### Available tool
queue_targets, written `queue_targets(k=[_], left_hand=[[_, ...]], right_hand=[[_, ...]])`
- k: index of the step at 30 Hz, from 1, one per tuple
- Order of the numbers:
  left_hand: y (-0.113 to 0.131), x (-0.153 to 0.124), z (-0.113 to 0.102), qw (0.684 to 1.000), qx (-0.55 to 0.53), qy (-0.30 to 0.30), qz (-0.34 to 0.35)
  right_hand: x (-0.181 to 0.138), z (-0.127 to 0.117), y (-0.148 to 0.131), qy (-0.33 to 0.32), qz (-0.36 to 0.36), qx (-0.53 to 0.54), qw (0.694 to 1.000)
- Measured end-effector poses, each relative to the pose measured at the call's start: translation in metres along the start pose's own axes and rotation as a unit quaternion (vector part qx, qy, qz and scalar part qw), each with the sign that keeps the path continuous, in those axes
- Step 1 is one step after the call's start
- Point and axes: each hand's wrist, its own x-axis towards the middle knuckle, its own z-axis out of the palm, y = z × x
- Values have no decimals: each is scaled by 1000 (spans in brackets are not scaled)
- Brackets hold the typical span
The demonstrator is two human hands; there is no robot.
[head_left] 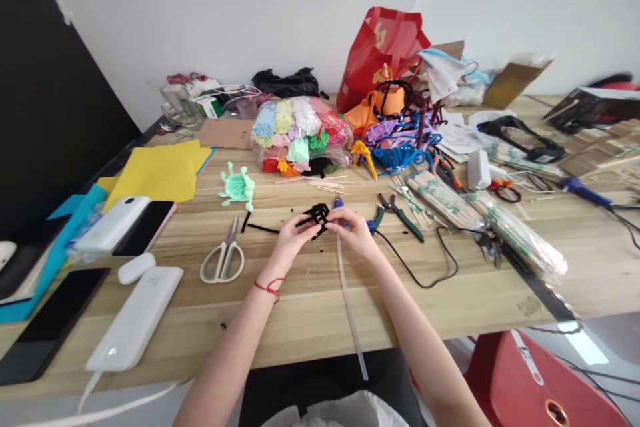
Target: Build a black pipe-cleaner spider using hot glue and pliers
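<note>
Both hands hold a small black open framework of bent pipe cleaners just above the table. My left hand, with a red string at the wrist, pinches its left side. The fingertips of my right hand close on its right edge. A loose black pipe cleaner sticks out to the left of my left hand. Partly hidden by my right hand is a blue glue gun, with a long clear glue stick reaching toward the table's front edge. White-handled scissors lie at left, below a mint-green pipe-cleaner figure.
Bagged coloured pipe cleaners sit at the back, beside a red bag. Green-handled pliers and a black cable lie right of my hands, near packs of wooden sticks. A white power bank and phones occupy the left.
</note>
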Motion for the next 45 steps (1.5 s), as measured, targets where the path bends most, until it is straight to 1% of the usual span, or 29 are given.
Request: queue_targets(k=[3,10,25,37,45], left_hand=[[0,0,0,1000,1,0,2],[1,-1,-2,999,13,-27,17],[2,-1,-1,1000,5,-11,16],[1,0,-3,999,2,-35,7],[1,0,-2,1000,8,-15,6]], right_hand=[[0,1,-2,-1,-6,-1,1000],[0,0,0,4,1,0,1000],[-1,2,-2,-2,-3,12,1000],[-1,3,1,-4,-2,15,1000],[-1,3,3,-6,2,19,1000]])
